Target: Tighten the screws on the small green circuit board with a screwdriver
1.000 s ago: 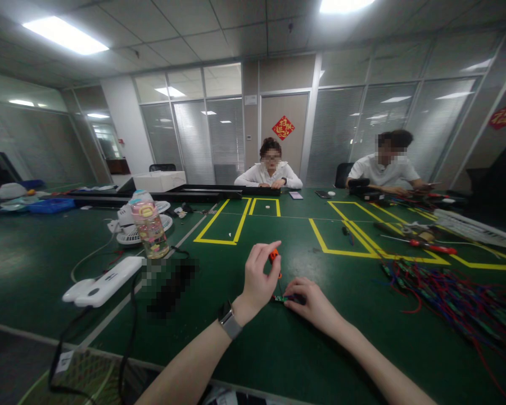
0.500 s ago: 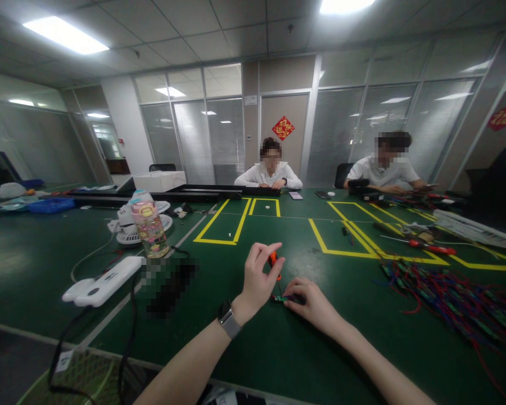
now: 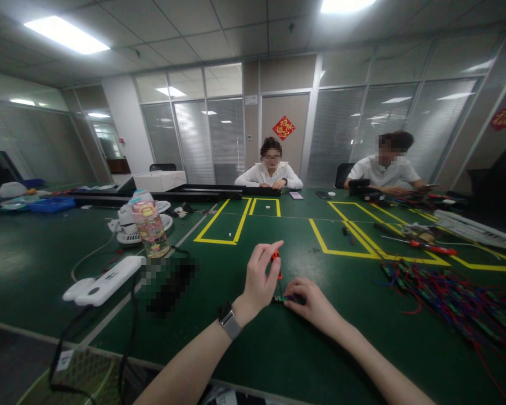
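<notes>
My left hand [image 3: 259,278], a watch on its wrist, pinches the orange handle of a small screwdriver [image 3: 275,257] that stands upright with its tip down on a small green circuit board [image 3: 280,298]. My right hand [image 3: 310,301] lies on the green table [image 3: 278,349], fingers pressed on the board and holding it flat. The board is mostly covered by those fingers.
A pile of red and blue wires with boards [image 3: 451,298] lies to the right, a red-handled screwdriver [image 3: 430,246] beyond it. At left stand a drink bottle [image 3: 149,225], a white fan [image 3: 129,225] and a white power strip [image 3: 101,281]. Two people sit across the table.
My left hand's fingers have shifted slightly round the screwdriver handle, as if twisting it. My right hand and the board have stayed put.
</notes>
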`<state>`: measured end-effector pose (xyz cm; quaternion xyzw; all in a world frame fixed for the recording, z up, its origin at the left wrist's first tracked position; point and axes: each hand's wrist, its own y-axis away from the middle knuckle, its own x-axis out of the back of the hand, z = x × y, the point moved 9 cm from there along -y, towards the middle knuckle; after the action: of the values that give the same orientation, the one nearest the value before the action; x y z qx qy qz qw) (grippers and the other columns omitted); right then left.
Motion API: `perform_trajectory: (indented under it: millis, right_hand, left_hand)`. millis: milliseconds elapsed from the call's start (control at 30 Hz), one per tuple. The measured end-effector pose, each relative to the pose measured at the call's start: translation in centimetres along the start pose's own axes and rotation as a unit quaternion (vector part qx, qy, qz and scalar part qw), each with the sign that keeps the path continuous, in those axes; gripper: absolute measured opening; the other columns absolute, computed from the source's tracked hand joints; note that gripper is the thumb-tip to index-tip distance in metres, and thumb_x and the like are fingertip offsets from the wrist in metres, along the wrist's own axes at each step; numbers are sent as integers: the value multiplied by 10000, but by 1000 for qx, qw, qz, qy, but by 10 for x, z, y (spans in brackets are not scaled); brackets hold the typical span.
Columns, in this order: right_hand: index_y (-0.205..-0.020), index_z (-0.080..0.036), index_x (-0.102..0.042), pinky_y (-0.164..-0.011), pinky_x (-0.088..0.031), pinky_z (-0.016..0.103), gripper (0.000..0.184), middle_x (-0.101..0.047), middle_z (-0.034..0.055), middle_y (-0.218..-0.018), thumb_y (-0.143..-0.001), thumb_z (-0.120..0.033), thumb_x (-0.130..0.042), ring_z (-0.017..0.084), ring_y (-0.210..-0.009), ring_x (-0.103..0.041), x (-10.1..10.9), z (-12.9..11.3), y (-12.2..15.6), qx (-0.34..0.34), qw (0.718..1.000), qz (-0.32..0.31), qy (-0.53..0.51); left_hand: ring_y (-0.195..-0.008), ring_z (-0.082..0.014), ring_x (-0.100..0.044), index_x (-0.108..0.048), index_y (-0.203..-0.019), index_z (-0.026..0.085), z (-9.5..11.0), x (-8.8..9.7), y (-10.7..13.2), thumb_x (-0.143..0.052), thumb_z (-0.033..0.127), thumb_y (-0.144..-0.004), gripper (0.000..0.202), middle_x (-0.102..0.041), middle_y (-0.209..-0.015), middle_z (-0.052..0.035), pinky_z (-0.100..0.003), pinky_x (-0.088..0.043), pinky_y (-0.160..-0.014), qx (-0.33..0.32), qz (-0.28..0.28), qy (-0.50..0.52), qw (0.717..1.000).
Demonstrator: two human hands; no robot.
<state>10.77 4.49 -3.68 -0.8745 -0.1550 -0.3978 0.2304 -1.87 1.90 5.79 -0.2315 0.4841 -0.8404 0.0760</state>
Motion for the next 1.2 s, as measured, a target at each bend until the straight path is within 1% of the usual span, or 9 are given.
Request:
perform_trajectory:
  millis: [100, 333, 400, 567, 667, 800, 1000, 1133, 1200]
  right_hand:
    - [-820, -216, -741, -843, -444, 346, 72, -689, 46, -939, -797, -221, -673, 236, -912, -598, 0, -1, 0, 1, 1000, -3, -1]
    - [-838, -212, -741, -865, -435, 356, 85, -685, 47, -958, -803, -233, -667, 237, -934, -594, -1, 0, 1, -3, 1000, -3, 1]
    - [-838, -213, -743, -874, -431, 360, 89, -687, 46, -950, -803, -233, -664, 237, -937, -593, -1, 0, 1, -3, 1000, -4, 1]
    - [-826, -213, -739, -875, -430, 362, 86, -683, 48, -954, -809, -228, -656, 239, -942, -594, 0, -1, 1, -6, 1000, -4, 1]
    - [-832, -214, -739, -873, -428, 367, 87, -682, 47, -961, -807, -234, -658, 241, -943, -593, -1, 0, 1, -7, 1000, -7, 5]
    - [-839, -219, -739, -878, -425, 377, 90, -681, 46, -968, -802, -241, -661, 242, -943, -590, -1, 1, 0, -10, 1000, -4, 14]
    - [-844, -216, -739, -873, -435, 363, 93, -682, 46, -963, -805, -247, -660, 237, -935, -594, -2, 2, 0, -5, 1000, -5, 6]
    - [-841, -214, -740, -862, -440, 357, 87, -685, 45, -957, -800, -235, -666, 237, -935, -596, -2, 2, 0, -2, 1000, -3, 4]
    - [-840, -216, -740, -854, -442, 355, 86, -685, 45, -954, -800, -234, -667, 239, -933, -598, -1, 2, 0, -2, 1000, -4, 4]
  left_hand:
    - [-980, -176, -594, -503, -1321, 202, -1, -2, 0, -327, 192, -1002, 364, -615, -1082, -83, -322, -502, -853, 12, -4, 20, 1000]
    - [-829, -159, -574, -576, -1191, 200, -1, 2, 0, -517, 253, -952, 252, -591, -902, -32, -285, -481, -750, -5, 14, -16, 1000]
    - [-822, -162, -567, -585, -1181, 196, 1, 2, 0, -518, 272, -952, 251, -577, -887, -33, -284, -480, -737, -10, 10, -20, 1000]
    - [-970, -181, -586, -519, -1297, 189, -1, 1, 0, -353, 210, -1003, 339, -602, -1075, -91, -320, -497, -838, 18, 1, 11, 1000]
    - [-911, -173, -588, -544, -1267, 197, -2, 3, 0, -414, 217, -987, 309, -604, -996, -68, -310, -498, -804, 10, 15, 6, 1000]
    - [-826, -163, -563, -617, -1150, 204, -1, 6, 0, -537, 262, -938, 233, -553, -889, -37, -287, -493, -740, -6, 31, -13, 999]
    - [-940, -175, -584, -539, -1275, 196, 0, 1, 0, -375, 200, -993, 326, -598, -1036, -79, -314, -497, -825, 6, 4, 13, 1000]
    - [-843, -164, -568, -612, -1139, 196, 0, 5, 0, -502, 234, -950, 221, -572, -908, -43, -289, -488, -751, -5, 27, -14, 1000]
    - [-836, -164, -565, -621, -1129, 200, 1, 6, 1, -511, 247, -945, 220, -564, -904, -43, -286, -491, -742, -9, 26, -17, 999]
